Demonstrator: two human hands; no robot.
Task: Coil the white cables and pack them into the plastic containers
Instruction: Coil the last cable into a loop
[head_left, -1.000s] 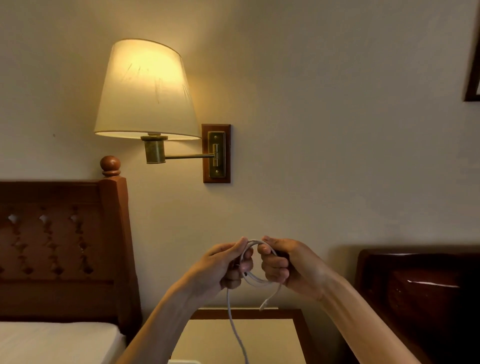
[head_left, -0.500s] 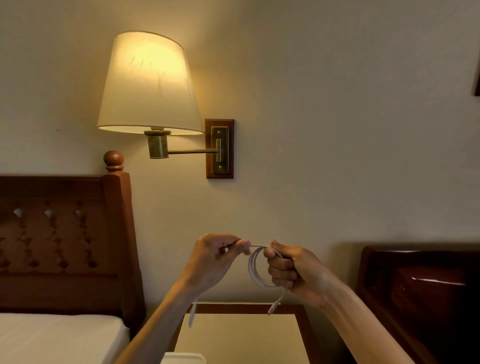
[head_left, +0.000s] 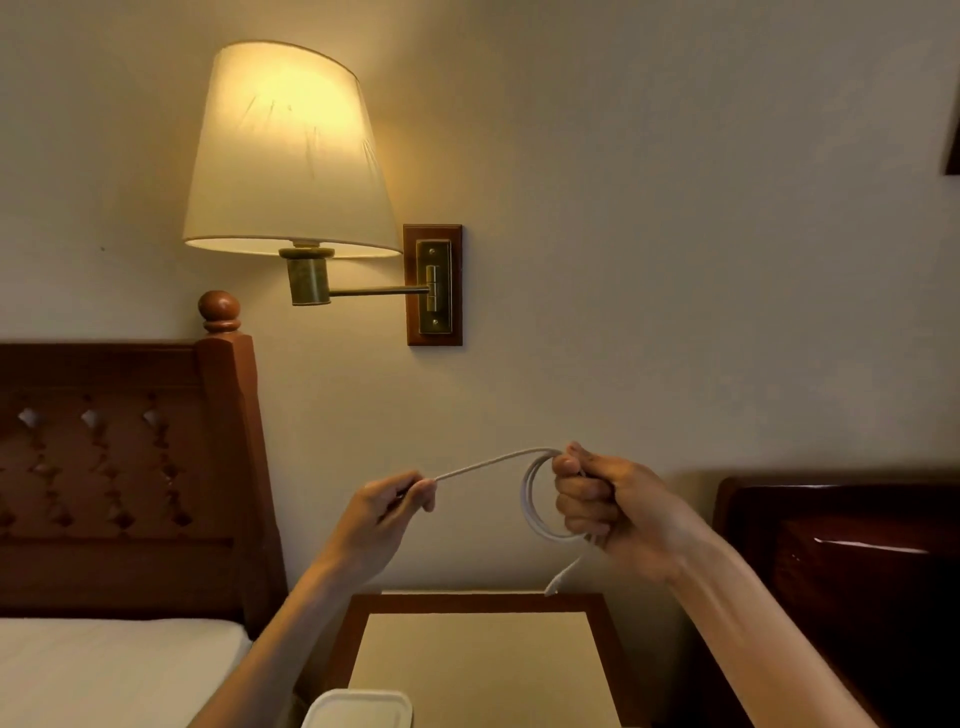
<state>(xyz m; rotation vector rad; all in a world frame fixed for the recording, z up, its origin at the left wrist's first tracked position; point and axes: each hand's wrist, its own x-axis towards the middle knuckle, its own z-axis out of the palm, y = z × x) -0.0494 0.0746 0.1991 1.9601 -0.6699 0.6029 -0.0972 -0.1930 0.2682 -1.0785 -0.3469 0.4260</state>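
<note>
The left hand (head_left: 387, 512) is raised above the desk (head_left: 467, 654), its fingers (head_left: 423, 491) pinched narrow on the free run of the white cable (head_left: 532, 512). From that pinch the cable runs up and to the right in a nearly straight, taut-looking line; its long axis is close to horizontal, rising slightly toward the right hand (head_left: 597, 506). The right hand is closed in a fist around the finished turns, which hang as an upright loop just left of its knuckles. One connector end (head_left: 553, 587) dangles below the fist, clear of the desk surface. The two hands are near each other but apart, joined only by the straight run. The next turn likely depends on this: the unwound length lies to the left of the coil, so the left hand is the one placed to carry it over to the right. The white lid of a plastic container (head_left: 358, 709) shows at the bottom edge, below the left forearm.
</note>
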